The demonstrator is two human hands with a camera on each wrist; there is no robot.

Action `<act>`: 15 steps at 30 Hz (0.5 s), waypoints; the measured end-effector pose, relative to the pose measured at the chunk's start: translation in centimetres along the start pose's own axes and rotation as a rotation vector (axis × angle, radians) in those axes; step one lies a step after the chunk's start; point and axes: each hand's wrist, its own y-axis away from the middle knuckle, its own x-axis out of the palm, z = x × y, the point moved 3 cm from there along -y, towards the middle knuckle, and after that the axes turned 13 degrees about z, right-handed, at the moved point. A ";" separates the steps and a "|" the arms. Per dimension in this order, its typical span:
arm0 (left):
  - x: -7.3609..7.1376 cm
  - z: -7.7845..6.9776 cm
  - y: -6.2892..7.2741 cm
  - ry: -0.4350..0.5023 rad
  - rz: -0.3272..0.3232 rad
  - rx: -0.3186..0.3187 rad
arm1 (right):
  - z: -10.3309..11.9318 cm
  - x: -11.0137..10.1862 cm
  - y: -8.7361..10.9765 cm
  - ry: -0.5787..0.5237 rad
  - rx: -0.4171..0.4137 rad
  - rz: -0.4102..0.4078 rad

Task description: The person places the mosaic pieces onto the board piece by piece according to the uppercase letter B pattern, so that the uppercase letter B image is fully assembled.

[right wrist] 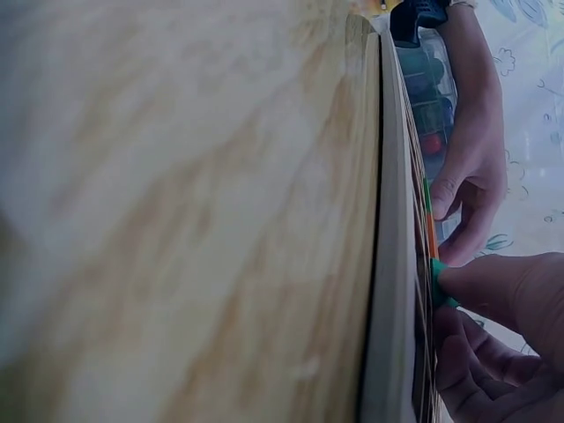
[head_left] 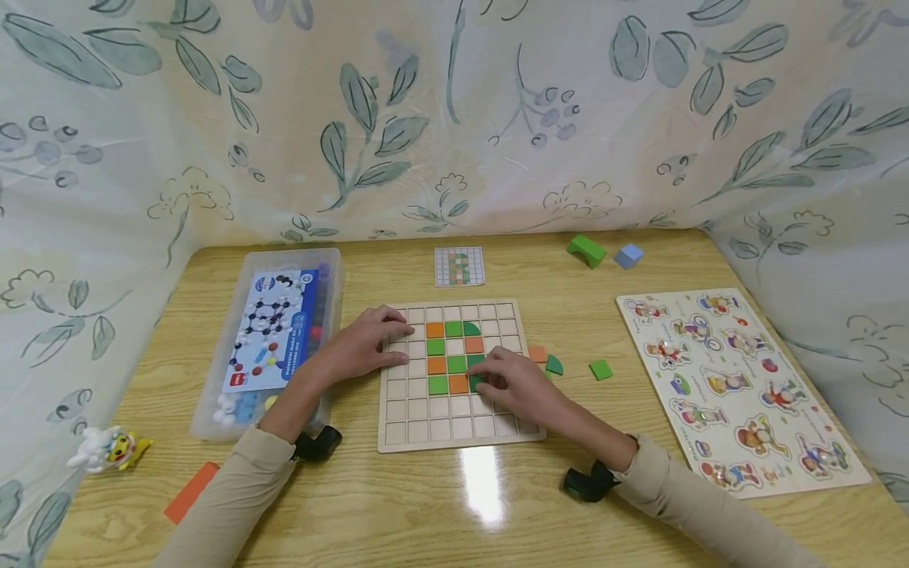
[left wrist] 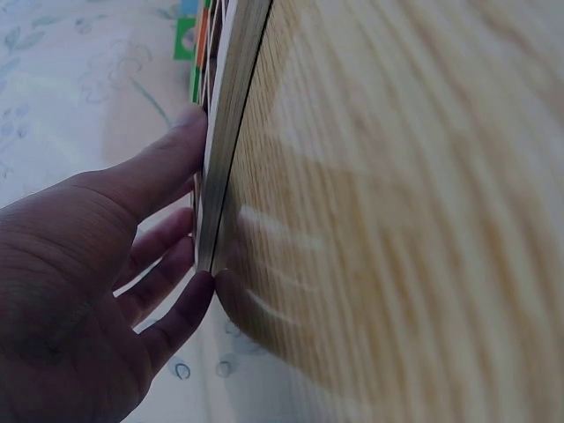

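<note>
A wooden grid board (head_left: 415,432) lies in the middle of the table, with orange, light green and dark green tiles set in its centre squares. My left hand (head_left: 371,341) rests on the board's left edge; in the left wrist view its thumb and fingers (left wrist: 167,328) touch the rim. Over the tiled squares, my right hand (head_left: 521,384) holds a dark green tile (head_left: 476,383) at the lower right of the pattern. The right wrist view shows the thumb against this green piece (right wrist: 439,280); its full outline is hidden.
Right of the board lie an orange tile (head_left: 537,354), a dark green quarter-circle tile (head_left: 555,364) and a light green square (head_left: 600,369). A pattern card (head_left: 459,267) lies behind the board. A molecular model box (head_left: 266,331) stands left, a figure puzzle (head_left: 738,386) right.
</note>
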 end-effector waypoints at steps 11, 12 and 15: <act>0.1 0.2 0.0 -0.007 0.011 -0.012 | 0.1 0.1 0.1 0.004 -0.023 -0.039; 0.1 0.2 0.0 -0.006 0.012 -0.013 | 0.1 0.1 0.1 0.008 -0.021 -0.039; 0.1 0.1 0.0 -0.004 0.013 -0.016 | 0.1 0.2 0.1 0.030 -0.015 -0.035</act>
